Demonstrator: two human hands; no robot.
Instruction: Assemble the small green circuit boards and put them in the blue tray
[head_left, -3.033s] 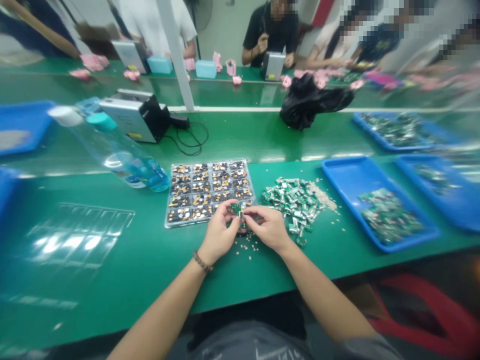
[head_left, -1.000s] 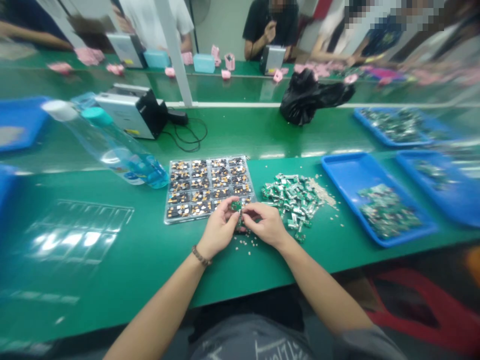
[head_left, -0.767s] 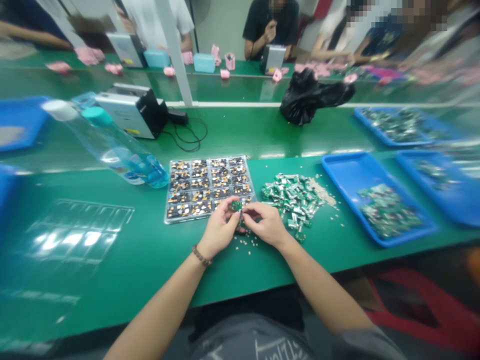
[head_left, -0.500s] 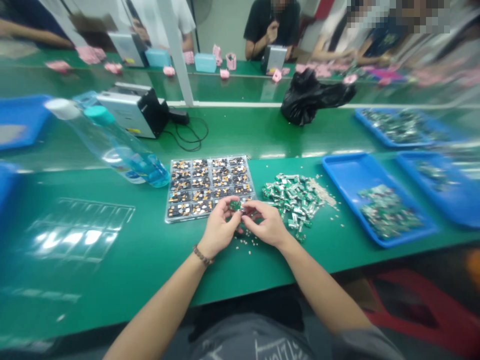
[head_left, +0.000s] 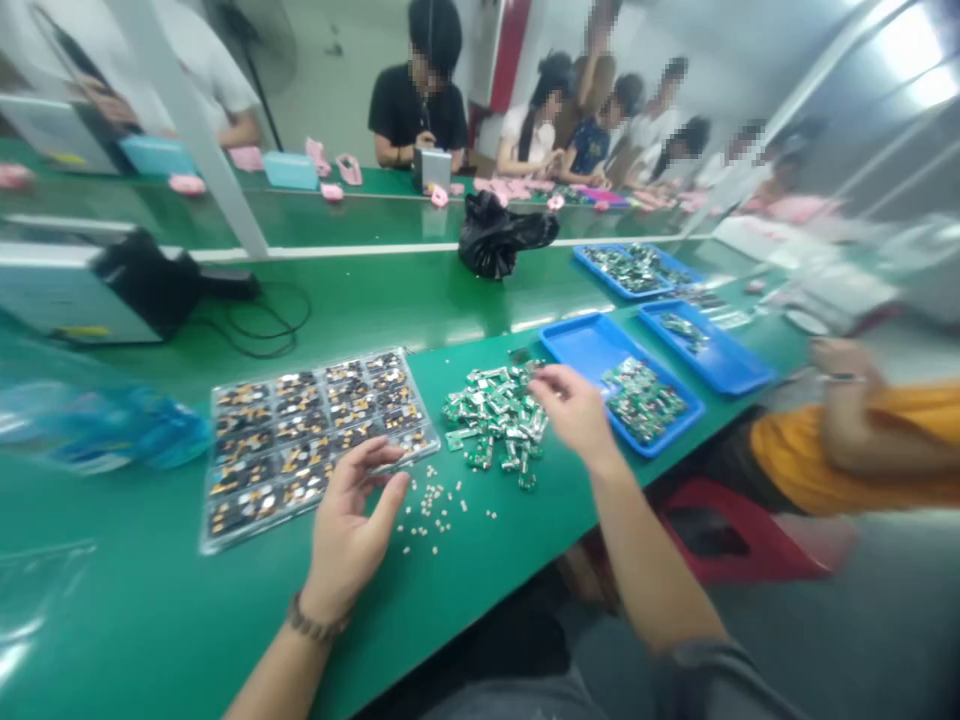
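My left hand [head_left: 352, 525] is open above the table by the near right corner of a clear compartment tray [head_left: 319, 425] and holds nothing. Small black, orange and white parts fill the tray's compartments. At the far right of a heap of small green circuit boards [head_left: 499, 415] is my right hand [head_left: 574, 410]. Its fingers are loosely curled, the tips a little apart. Just beyond those fingertips shows a small dark green board [head_left: 519, 355], blurred and seemingly apart from them. Tiny pale bits [head_left: 435, 505] lie scattered between the tray and the heap.
A blue tray [head_left: 570, 345] with circuit boards stands right of the heap, with more blue trays [head_left: 731, 365] behind. A black plastic bag [head_left: 491, 235] sits at the back. Bottles [head_left: 142, 425] and a grey box [head_left: 75, 290] with a cable are at left. A co-worker's orange clothing [head_left: 862, 450] shows at right.
My hands have parted: the left has opened, and the right has moved to the board heap. The board held between them has left the left hand. The view has turned right.
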